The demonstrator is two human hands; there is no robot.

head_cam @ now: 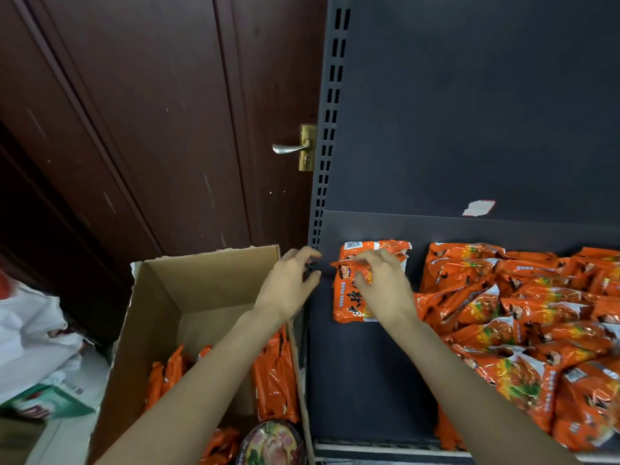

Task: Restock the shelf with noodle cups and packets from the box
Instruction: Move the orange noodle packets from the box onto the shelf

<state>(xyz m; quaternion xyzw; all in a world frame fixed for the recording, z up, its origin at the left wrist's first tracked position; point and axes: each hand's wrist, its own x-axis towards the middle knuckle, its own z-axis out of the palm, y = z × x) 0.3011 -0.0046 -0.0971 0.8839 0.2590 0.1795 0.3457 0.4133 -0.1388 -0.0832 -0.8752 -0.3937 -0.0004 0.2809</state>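
An orange noodle packet lies flat at the back left of the dark shelf. My right hand is over it, fingers curled, pinching an orange packet edge near its top. My left hand hovers just left of it by the shelf's upright, fingers loosely spread and holding nothing. A heap of orange packets covers the right side of the shelf. The open cardboard box stands left of the shelf, under my left forearm. In it are upright orange packets and a round noodle cup.
A dark wooden door with a metal handle stands behind the box. The slotted shelf upright runs between door and shelf. White plastic bags lie on the floor at left. A torn white label sticks to the shelf's back panel.
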